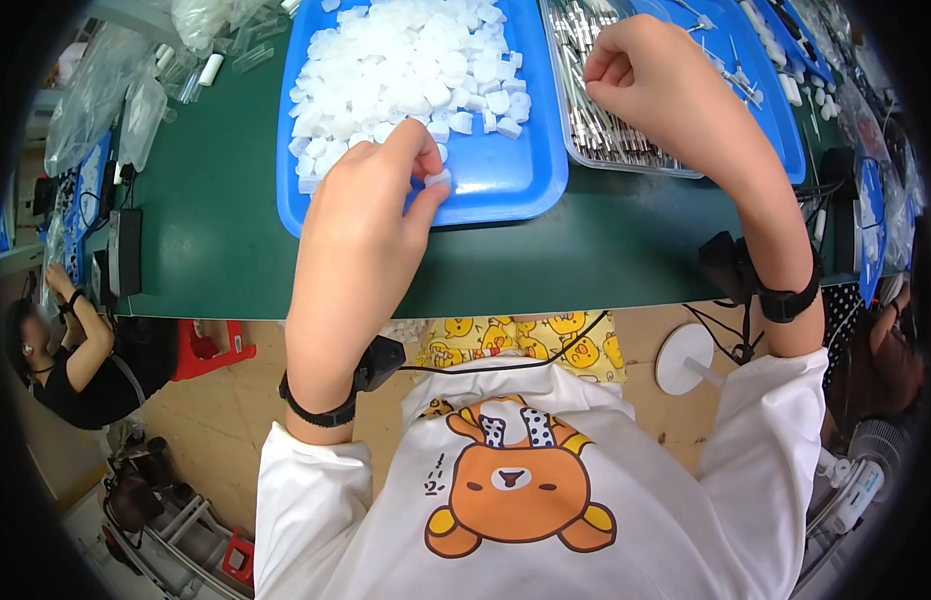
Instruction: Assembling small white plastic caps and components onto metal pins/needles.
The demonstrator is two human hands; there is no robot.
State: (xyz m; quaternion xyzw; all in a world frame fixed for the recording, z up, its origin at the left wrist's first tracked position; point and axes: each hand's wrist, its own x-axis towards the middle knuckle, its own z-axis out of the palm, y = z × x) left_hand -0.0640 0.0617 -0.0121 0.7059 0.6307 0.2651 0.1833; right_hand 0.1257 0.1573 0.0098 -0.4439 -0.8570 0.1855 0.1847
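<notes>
A dark green table (216, 220) stretched across the room under bright light. Below lay a light brown floor (226, 420). A red plastic stool (218, 345) stood left; a white disc on a post (684, 358) stood right, near the table's edge.

Dark green tabletop (206, 205): shallow blue plastic tray (501, 180) under left hand (371, 195), clear plastic bin (631, 167) below right hand (651, 85), second blue tray (790, 135) right of it. White cylinder (212, 69) and black box (127, 250) left of left hand.
</notes>
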